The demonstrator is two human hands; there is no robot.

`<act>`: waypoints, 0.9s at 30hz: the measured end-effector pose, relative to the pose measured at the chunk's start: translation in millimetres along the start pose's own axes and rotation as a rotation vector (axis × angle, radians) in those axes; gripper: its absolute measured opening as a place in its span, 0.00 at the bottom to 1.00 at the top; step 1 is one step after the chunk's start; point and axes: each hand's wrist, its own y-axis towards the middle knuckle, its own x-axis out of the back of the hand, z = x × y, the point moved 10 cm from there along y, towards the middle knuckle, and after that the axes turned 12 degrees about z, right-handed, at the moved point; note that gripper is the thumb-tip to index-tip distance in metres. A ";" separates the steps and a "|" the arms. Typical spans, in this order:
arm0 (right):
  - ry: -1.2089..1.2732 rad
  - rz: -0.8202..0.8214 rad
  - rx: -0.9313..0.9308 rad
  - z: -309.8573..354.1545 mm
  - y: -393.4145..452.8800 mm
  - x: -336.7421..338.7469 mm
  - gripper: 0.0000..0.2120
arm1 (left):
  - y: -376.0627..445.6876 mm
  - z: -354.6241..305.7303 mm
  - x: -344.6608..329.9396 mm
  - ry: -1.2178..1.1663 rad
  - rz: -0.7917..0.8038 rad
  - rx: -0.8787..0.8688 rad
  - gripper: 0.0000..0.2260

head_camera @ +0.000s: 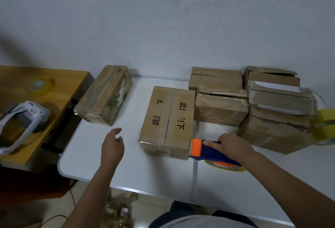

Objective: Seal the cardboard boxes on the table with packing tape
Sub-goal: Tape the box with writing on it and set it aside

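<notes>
A cardboard box with black handwriting [167, 117] lies in the middle of the white table [137, 169], its flaps closed. My right hand [233, 145] grips a blue and orange tape dispenser [208, 150] with a yellowish roll, held at the box's near right corner. My left hand [112, 146] hovers over the table left of the box, fingers relaxed, holding nothing. A taped box with green print [105, 94] lies at the table's left edge.
Several more cardboard boxes [221, 106] are stacked at the back right, some with loose flaps. A yellowish tape roll [324, 128] sits at the far right. On the wooden desk [59, 90] to the left lie another tape roll [40, 85] and a white handheld device [23, 119].
</notes>
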 end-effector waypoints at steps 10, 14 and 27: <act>-0.009 -0.015 0.007 4.3 -3.6 -1.4 0.39 | -52.3 -80.8 -72.3 0.458 0.091 -0.715 0.19; 0.016 -0.021 0.001 2.4 -4.0 -2.6 0.36 | -51.3 -98.0 -68.3 0.511 0.057 -0.759 0.16; 0.036 -0.052 -0.012 -7.1 -9.0 2.8 0.38 | -29.1 -145.9 -194.9 0.845 0.445 -0.838 0.29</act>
